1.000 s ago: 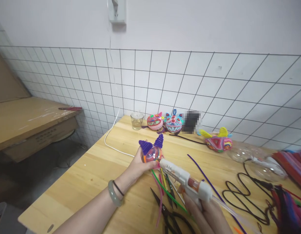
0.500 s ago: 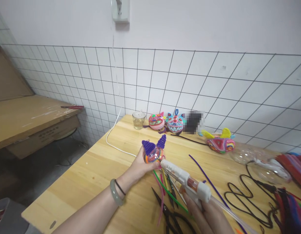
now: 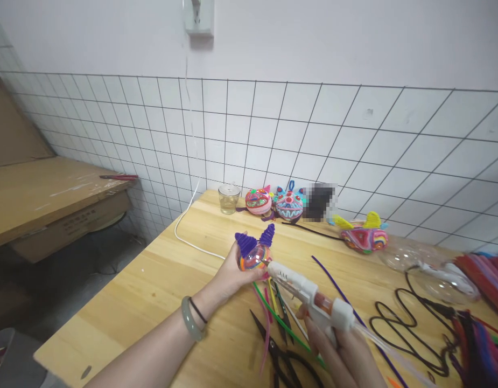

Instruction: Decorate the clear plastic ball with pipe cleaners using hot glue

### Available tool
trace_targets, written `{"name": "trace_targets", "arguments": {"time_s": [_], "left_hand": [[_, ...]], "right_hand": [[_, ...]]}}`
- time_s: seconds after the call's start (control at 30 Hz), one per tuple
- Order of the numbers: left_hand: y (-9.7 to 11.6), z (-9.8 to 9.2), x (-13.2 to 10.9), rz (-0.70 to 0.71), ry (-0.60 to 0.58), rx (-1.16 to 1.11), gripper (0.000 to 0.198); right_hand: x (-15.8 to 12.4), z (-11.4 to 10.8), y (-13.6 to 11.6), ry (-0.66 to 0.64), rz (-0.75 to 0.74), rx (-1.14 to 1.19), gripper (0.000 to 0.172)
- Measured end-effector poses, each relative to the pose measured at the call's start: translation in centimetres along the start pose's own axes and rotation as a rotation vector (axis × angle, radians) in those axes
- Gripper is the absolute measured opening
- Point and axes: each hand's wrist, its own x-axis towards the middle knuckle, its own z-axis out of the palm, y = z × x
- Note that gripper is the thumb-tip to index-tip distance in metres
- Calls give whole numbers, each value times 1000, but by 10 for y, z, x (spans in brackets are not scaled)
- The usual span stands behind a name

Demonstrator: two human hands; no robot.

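My left hand [image 3: 228, 276] is closed around a small clear ball wrapped in coloured pipe cleaners with two purple ears [image 3: 254, 250], held just above the wooden table [image 3: 152, 302]. My right hand [image 3: 341, 355] grips a white hot glue gun [image 3: 313, 299], its nozzle touching the ball's right side. A clear glue stick juts out behind the gun. My left wrist wears a grey-green bangle and a black band.
Black scissors [image 3: 281, 355] and loose pipe cleaners [image 3: 273, 312] lie under the gun. Three finished coloured balls [image 3: 288, 206] and a glass jar [image 3: 228, 198] stand by the tiled wall. Clear shells, black cable [image 3: 410, 323] and a pipe-cleaner bundle [image 3: 483, 275] lie right. A white cord [image 3: 184, 226] trails left.
The glue gun's nozzle has shifted slightly up and in against the ball. My left hand and the ball have barely moved.
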Motion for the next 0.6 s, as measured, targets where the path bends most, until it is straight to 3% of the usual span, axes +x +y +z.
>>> {"name": "trace_targets", "arguments": {"time_s": [0.2, 0.37, 0.47, 0.6], "left_hand": [[3, 1, -1, -2, 15, -84, 58], [4, 0, 1, 10, 26, -109, 55], [3, -1, 2, 26, 46, -102, 54], [4, 0, 3, 40, 95, -99, 55]], "right_hand": [[10, -9, -15, -48, 238, 254, 51], [36, -20, 1, 105, 474, 707, 36], [47, -20, 22, 157, 575, 627, 35], [49, -11, 54, 41, 615, 201, 33]]}}
